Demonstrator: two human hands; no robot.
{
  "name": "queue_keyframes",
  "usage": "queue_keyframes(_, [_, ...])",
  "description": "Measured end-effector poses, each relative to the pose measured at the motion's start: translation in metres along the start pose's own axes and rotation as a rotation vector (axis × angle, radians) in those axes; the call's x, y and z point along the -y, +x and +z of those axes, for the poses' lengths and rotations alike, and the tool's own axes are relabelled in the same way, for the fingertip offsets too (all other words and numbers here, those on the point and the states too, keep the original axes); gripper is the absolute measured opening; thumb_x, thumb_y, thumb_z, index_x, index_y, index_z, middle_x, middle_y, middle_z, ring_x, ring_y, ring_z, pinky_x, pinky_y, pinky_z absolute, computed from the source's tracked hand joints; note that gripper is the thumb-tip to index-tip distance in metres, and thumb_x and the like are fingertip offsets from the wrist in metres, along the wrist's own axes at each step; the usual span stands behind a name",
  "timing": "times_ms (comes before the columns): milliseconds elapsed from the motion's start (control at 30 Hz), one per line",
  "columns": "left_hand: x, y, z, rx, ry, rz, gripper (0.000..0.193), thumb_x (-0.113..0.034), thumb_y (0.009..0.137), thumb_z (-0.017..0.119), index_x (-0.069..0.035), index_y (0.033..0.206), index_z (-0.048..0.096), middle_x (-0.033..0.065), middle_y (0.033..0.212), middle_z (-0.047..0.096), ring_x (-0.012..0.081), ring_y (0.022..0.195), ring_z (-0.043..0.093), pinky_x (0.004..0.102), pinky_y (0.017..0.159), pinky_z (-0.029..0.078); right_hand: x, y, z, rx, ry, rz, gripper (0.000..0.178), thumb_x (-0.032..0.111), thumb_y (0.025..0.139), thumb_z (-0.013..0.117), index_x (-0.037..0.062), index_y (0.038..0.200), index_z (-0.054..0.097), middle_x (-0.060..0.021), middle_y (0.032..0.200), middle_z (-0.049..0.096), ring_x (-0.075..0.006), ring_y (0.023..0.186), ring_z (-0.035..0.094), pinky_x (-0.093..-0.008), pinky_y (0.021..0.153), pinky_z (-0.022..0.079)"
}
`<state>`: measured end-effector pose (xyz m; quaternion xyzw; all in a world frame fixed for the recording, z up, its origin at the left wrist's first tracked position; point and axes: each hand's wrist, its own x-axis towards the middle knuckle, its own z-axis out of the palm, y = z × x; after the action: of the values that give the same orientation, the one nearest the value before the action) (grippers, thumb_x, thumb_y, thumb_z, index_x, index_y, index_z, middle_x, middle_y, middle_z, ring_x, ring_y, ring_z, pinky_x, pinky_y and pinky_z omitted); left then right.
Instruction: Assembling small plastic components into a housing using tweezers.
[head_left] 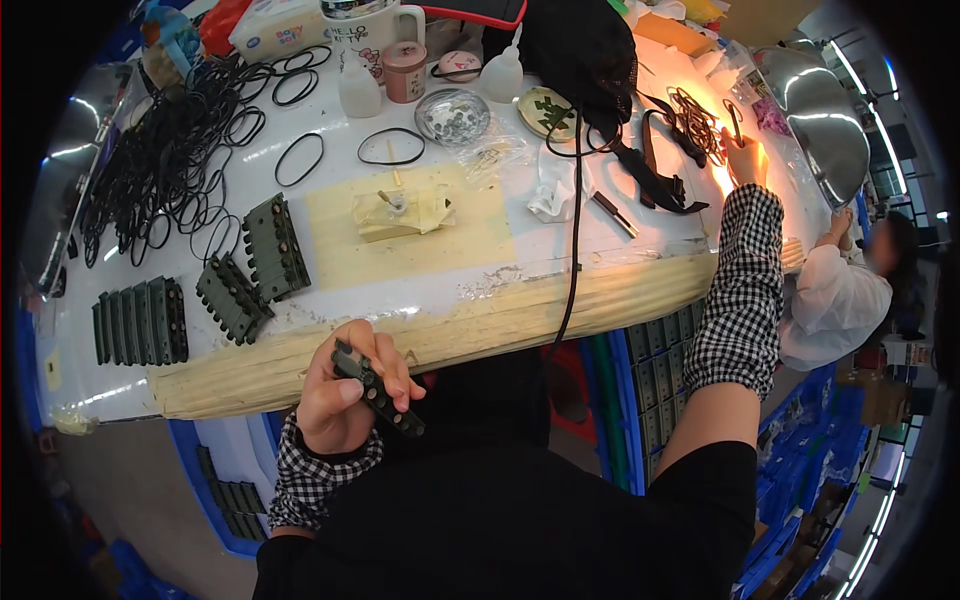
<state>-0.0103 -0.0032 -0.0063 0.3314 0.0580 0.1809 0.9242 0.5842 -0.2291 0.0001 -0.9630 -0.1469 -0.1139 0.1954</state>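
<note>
Above the near table edge, my left hand (345, 392) grips a dark green ridged block (378, 392) with small metallic fittings along its side. My right hand (745, 160) reaches out to the far right in bright lamp light, its fingers closed on a thin dark loop (735, 122). Beside that hand lies a heap of thin bands (695, 122). Similar green blocks rest on the left of the table: a standing row (140, 320), a tilted group (235, 298) and a longer group (275, 247).
A large pile of black bands (170, 150) covers the far left. A yellow taped pad (405, 215) sits mid-table. Behind it are a foil-like dish (452, 117), squeeze bottles (358, 90) and a mug. A black cable (575, 250) hangs over the padded edge (480, 335). Another person (840, 295) sits at right.
</note>
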Motion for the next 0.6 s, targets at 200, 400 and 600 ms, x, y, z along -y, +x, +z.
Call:
queue_keyframes(200, [-0.002, -0.003, -0.001, -0.001, -0.002, 0.006, 0.023, -0.018, 0.076, 0.06, -0.002, 0.086, 0.047, 0.0144, 0.077, 0.059, 0.0229, 0.07, 0.062, 0.0417, 0.082, 0.056, 0.0, 0.001, -0.001, -0.093, -0.11, -0.02, 0.032, 0.037, 0.081, 0.069, 0.006, 0.09, 0.072, -0.0118, 0.078, 0.07, -0.0228, 0.075, 0.067, -0.0359, 0.069, 0.049])
queue_keyframes(400, [0.0, -0.005, -0.001, -0.012, -0.007, 0.008, 0.022, -0.017, 0.076, 0.06, -0.002, 0.085, 0.047, 0.014, 0.077, 0.059, 0.0226, 0.069, 0.062, 0.0416, 0.082, 0.056, -0.017, 0.008, 0.011, -0.064, -0.33, -0.075, 0.031, 0.038, 0.079, 0.069, 0.0096, 0.089, 0.072, -0.0171, 0.082, 0.068, -0.0296, 0.078, 0.067, -0.0396, 0.071, 0.049])
queue_keyframes(600, [-0.002, -0.005, 0.0, -0.017, 0.002, 0.011, 0.022, -0.017, 0.076, 0.06, -0.002, 0.085, 0.047, 0.0137, 0.077, 0.059, 0.0222, 0.069, 0.062, 0.0416, 0.082, 0.056, -0.025, 0.02, 0.015, -0.137, -0.171, -0.124, 0.021, 0.031, 0.078, 0.07, 0.0126, 0.089, 0.072, -0.01, 0.081, 0.07, -0.0256, 0.077, 0.067, -0.0363, 0.071, 0.051])
